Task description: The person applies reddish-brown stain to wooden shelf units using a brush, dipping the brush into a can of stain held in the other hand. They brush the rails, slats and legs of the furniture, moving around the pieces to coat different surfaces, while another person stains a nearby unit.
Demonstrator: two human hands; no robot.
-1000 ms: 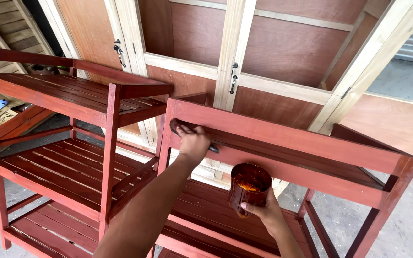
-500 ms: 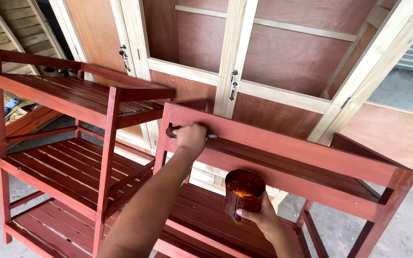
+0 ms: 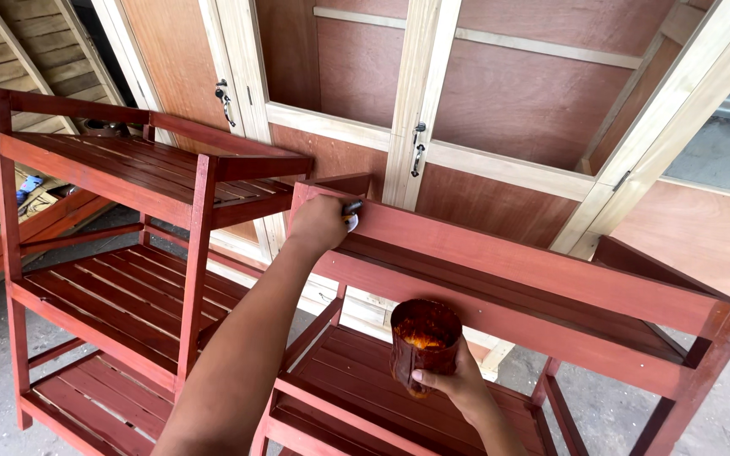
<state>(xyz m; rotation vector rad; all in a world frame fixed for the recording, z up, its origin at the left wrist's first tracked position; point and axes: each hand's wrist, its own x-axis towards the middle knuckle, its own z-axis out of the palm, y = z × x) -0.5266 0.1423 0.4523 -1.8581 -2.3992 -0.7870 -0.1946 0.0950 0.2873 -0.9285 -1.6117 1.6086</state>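
My left hand [image 3: 318,224] grips a paintbrush [image 3: 351,211] whose tip rests against the back rail near the left corner of a red-stained slatted wooden rack [image 3: 551,279]. Most of the brush is hidden inside my fist. Lower down, my right hand [image 3: 458,387] holds a stain-covered tin can [image 3: 424,344] with orange-brown stain inside, hovering in front of the rack's top shelf and above its lower shelf [image 3: 356,380].
A second red three-tier rack [image 3: 128,181] stands to the left, close beside the first. Behind both are unpainted plywood cabinet doors [image 3: 500,93] with pale wood frames and metal latches. Concrete floor lies below, and a red plank runs at the far left.
My left hand with the brush has slid left along the rack's back rail toward its corner. The can in my right hand stays roughly in place; the view has shifted slightly.
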